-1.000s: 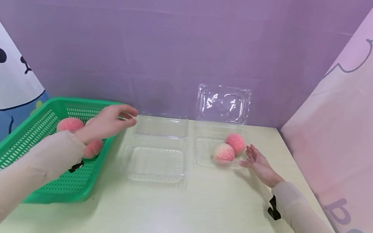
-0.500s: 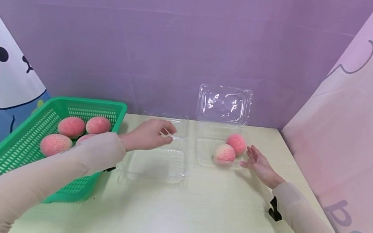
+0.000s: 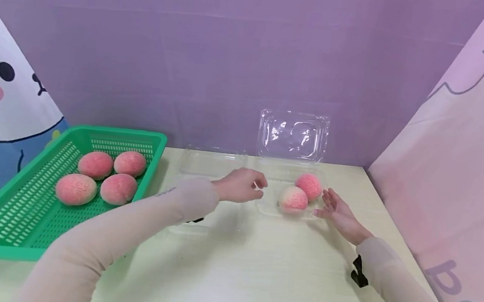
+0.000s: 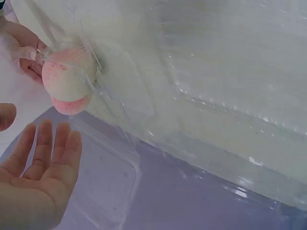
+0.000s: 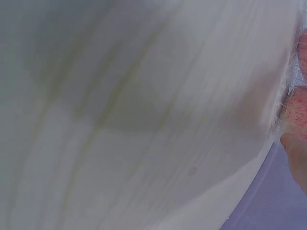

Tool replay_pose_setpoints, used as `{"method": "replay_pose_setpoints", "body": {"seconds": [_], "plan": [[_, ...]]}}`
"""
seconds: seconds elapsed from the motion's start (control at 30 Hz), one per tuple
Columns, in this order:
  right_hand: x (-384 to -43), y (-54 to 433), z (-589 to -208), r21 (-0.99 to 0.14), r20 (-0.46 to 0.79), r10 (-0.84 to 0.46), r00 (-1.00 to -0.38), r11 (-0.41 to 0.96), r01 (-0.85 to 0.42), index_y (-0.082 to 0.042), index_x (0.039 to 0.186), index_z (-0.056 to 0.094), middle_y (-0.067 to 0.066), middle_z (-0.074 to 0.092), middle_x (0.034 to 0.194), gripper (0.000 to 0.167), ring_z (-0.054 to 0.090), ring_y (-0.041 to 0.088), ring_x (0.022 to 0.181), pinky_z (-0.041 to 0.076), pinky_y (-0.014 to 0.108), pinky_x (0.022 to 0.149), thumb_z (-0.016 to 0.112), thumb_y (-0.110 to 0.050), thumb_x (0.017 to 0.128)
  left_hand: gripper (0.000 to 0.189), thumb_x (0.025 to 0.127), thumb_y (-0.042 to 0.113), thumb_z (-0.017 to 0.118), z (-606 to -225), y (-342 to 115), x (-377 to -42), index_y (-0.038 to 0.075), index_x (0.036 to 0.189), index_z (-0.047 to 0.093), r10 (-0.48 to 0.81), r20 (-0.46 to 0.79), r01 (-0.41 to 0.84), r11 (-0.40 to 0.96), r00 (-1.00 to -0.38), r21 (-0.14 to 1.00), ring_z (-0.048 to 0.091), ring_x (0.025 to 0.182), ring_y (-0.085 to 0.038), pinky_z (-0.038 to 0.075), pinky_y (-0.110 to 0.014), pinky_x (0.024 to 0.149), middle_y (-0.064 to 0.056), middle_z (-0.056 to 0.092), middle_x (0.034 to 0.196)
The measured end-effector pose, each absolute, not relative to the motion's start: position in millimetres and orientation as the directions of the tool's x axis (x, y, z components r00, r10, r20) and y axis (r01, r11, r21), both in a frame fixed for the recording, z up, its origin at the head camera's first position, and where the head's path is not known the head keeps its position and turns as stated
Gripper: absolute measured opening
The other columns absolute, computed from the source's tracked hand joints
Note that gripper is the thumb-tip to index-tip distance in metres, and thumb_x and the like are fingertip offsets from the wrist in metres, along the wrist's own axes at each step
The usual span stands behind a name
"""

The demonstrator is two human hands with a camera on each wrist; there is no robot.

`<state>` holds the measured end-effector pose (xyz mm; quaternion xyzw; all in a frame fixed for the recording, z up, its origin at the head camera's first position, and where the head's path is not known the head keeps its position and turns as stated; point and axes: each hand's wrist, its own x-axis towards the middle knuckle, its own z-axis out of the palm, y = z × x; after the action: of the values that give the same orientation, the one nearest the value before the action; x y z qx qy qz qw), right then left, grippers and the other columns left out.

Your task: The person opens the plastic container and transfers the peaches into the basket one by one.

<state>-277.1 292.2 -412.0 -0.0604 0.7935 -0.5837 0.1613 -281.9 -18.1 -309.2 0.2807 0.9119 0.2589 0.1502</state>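
Observation:
Two pink-and-white peaches, a paler one (image 3: 293, 199) and a pinker one (image 3: 309, 186), sit in the right side of a clear plastic clamshell box (image 3: 293, 135), whose lid stands up. My left hand (image 3: 240, 185), holding nothing, is just left of this box with relaxed, slightly bent fingers; the left wrist view shows its empty palm (image 4: 41, 177). At the box's right edge, my right hand (image 3: 341, 218) has its fingers extended beside the peaches. Whether it touches the rim I cannot tell. In the right wrist view only part of the right hand (image 5: 296, 160) shows near a peach (image 5: 296, 112).
A green perforated basket (image 3: 49, 253) on the left holds several peaches (image 3: 76, 189). A second clear clamshell box (image 3: 214, 162) lies open in mid-table, partly covered by my left arm. Purple cloth (image 3: 215, 69) hangs behind the table, with printed cloth at both sides.
My left hand has moved right, from above the green basket, across the middle box, to beside the box with two peaches. My right hand has stayed in place.

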Motion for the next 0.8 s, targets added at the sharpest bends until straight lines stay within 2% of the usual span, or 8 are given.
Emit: {"method": "replay_pose_setpoints", "body": {"seconds": [0.17,0.47,0.53,0.6,0.7,0.77,0.8], "plan": [[-276.9,289.7,-409.3,-0.955,-0.171,-0.300,-0.938,0.283,0.083,-0.005,0.144,-0.017,0.014,-0.009,0.153,0.097,-0.005,0.034,0.140,0.005,0.052,0.112,0.061,-0.015,0.087,0.030,0.089,0.015,0.056,-320.9,2.6,-287.5,0.007,0.117,0.059,0.616,-0.133,0.452,0.692,-0.776,0.563,0.057,0.107,-0.020,0.045,-0.031,0.093,-0.006,0.062,0.116],[-277.6,290.7,-411.2,-0.950,-0.182,-0.284,-0.941,0.298,0.094,-0.006,0.144,-0.017,0.013,-0.009,0.153,0.096,-0.005,0.033,0.140,0.005,0.052,0.112,0.060,-0.015,0.087,0.037,0.090,0.018,0.053,-334.6,42.3,-303.2,0.007,0.126,0.055,0.626,-0.120,0.463,0.678,-0.770,0.570,0.052,0.118,-0.019,0.043,-0.029,0.098,-0.004,0.057,0.127],[-277.5,291.1,-411.8,-0.947,-0.186,-0.280,-0.942,0.308,0.096,-0.006,0.144,-0.017,0.014,-0.008,0.153,0.095,-0.005,0.034,0.140,0.005,0.052,0.112,0.059,-0.015,0.088,0.038,0.090,0.017,0.052,-339.3,48.8,-306.9,0.007,0.127,0.054,0.621,-0.117,0.452,0.674,-0.775,0.585,0.054,0.113,-0.014,0.044,-0.027,0.095,-0.004,0.056,0.129],[-277.2,291.1,-412.4,-0.944,-0.189,-0.273,-0.943,0.314,0.099,-0.006,0.144,-0.016,0.014,-0.008,0.153,0.094,-0.004,0.034,0.140,0.006,0.052,0.112,0.059,-0.014,0.088,0.039,0.089,0.015,0.052,-344.1,54.1,-309.8,0.007,0.127,0.054,0.611,-0.118,0.430,0.668,-0.783,0.607,0.057,0.094,-0.012,0.047,-0.026,0.086,-0.004,0.054,0.131],[-277.0,291.5,-413.5,-0.947,-0.179,-0.275,-0.945,0.307,0.090,-0.004,0.144,-0.016,0.015,-0.008,0.153,0.094,-0.005,0.035,0.140,0.005,0.052,0.112,0.058,-0.013,0.088,0.040,0.087,0.012,0.054,-351.0,60.6,-312.1,0.008,0.127,0.054,0.602,-0.115,0.410,0.659,-0.791,0.630,0.050,0.077,-0.010,0.046,-0.023,0.076,-0.003,0.054,0.131],[-276.3,291.6,-413.8,-0.949,-0.174,-0.273,-0.946,0.304,0.087,-0.004,0.144,-0.016,0.015,-0.008,0.153,0.095,-0.004,0.035,0.140,0.005,0.052,0.112,0.059,-0.013,0.088,0.041,0.087,0.012,0.056,-354.3,64.4,-312.1,0.007,0.128,0.053,0.610,-0.115,0.416,0.655,-0.784,0.631,0.054,0.079,-0.010,0.048,-0.022,0.079,-0.004,0.054,0.131],[-275.9,291.4,-414.0,-0.948,-0.175,-0.269,-0.947,0.305,0.088,-0.004,0.144,-0.016,0.015,-0.008,0.153,0.095,-0.004,0.034,0.140,0.005,0.052,0.112,0.060,-0.014,0.087,0.041,0.087,0.013,0.056,-355.4,66.2,-311.4,0.007,0.128,0.053,0.617,-0.117,0.426,0.656,-0.778,0.623,0.057,0.085,-0.010,0.047,-0.022,0.084,-0.004,0.055,0.130]]}}
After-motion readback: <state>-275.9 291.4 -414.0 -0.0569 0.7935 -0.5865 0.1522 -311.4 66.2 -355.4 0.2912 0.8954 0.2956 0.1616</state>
